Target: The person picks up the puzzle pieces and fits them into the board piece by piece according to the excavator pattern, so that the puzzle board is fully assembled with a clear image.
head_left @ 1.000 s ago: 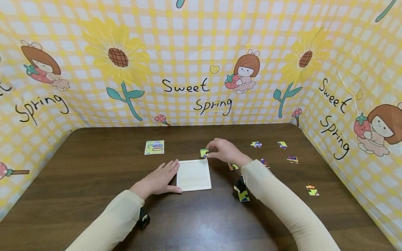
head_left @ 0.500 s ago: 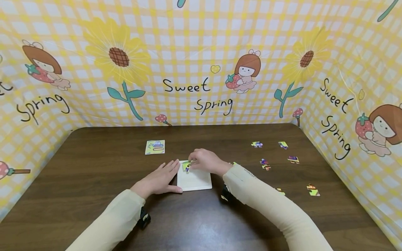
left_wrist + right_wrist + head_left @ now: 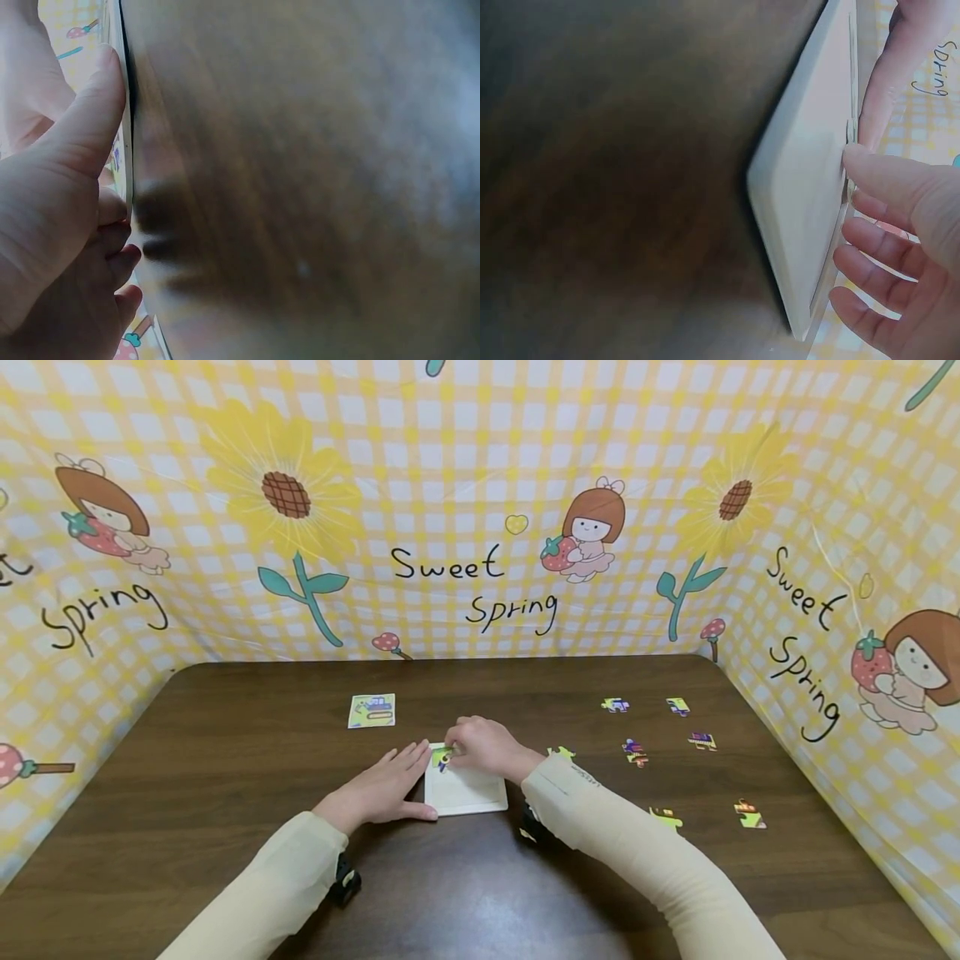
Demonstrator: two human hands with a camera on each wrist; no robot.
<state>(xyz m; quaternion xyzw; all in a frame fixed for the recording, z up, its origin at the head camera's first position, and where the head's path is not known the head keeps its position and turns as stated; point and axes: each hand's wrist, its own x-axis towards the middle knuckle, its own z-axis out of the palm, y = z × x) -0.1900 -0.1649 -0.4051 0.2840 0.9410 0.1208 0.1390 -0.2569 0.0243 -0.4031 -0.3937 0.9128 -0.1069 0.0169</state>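
A white square puzzle tray (image 3: pixel 468 795) lies on the table in front of the person. The left hand (image 3: pixel 381 787) rests along its left side, fingers stretched out and thumb at the near left corner. At the tray's far left corner, the right hand (image 3: pixel 486 747) pinches a yellow-green jigsaw piece (image 3: pixel 439 758) between thumb and index finger, partly covering it. In the right wrist view the right thumb (image 3: pixel 889 176) sits low over the tray surface (image 3: pixel 810 172), while the other fingers are loosely bent.
Several loose jigsaw pieces lie to the right, among them an orange-topped piece (image 3: pixel 750 814), a purple one (image 3: pixel 702 741) and a green one (image 3: pixel 665 817) beside the right sleeve. A small picture card (image 3: pixel 372 711) lies behind the left hand. A patterned cloth (image 3: pixel 450 510) stands behind the table.
The right hand has carried the jigsaw piece from beyond the tray leftward onto its far left corner, then shifted it slightly closer into that corner. The left hand has stayed in place.
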